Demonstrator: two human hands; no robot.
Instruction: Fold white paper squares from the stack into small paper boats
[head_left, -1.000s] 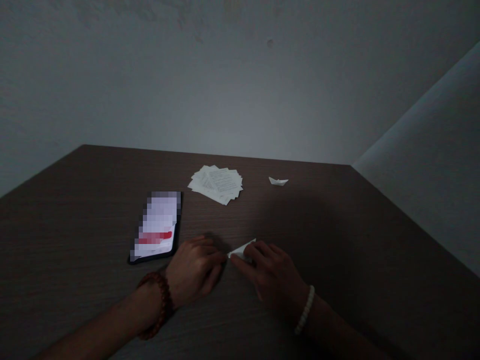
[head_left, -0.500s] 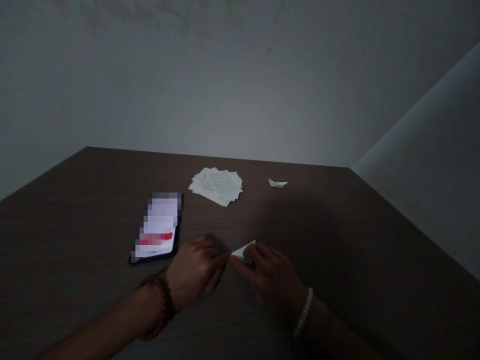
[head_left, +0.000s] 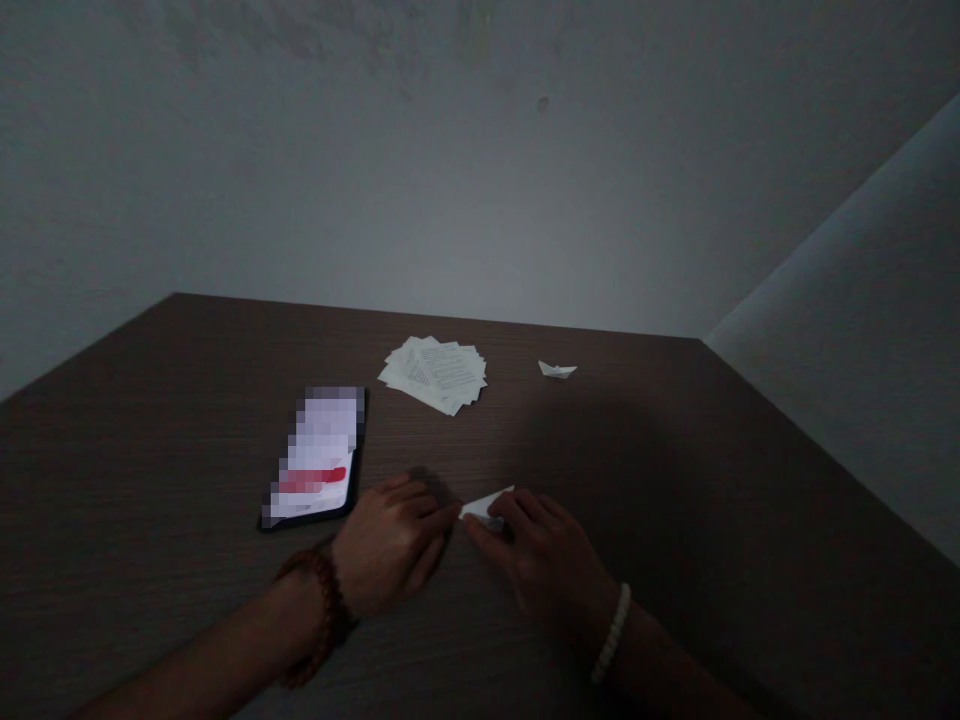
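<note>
A small piece of folded white paper (head_left: 484,506) lies low over the dark wooden table, between my two hands. My right hand (head_left: 547,550), with a pale beaded bracelet at the wrist, is closed on its right part, thumb and fingers pinching it. At the paper's left tip are the fingertips of my left hand (head_left: 394,545), closed with the index finger pointing right; a reddish-brown beaded bracelet circles that wrist. The fingers hide part of the paper's lower edge. A small folded paper boat (head_left: 557,370) sits farther back, right of centre.
Left of my left hand lies a phone (head_left: 315,455) with its screen lit and blurred. A fanned pile of printed paper pieces (head_left: 435,375) rests beyond the hands. The table (head_left: 187,400) ends at a grey wall (head_left: 375,180); my right hand casts a shadow.
Both hands stay almost in place on the folded paper. The left index finger has moved slightly right at the paper's tip. The view has shifted a little.
</note>
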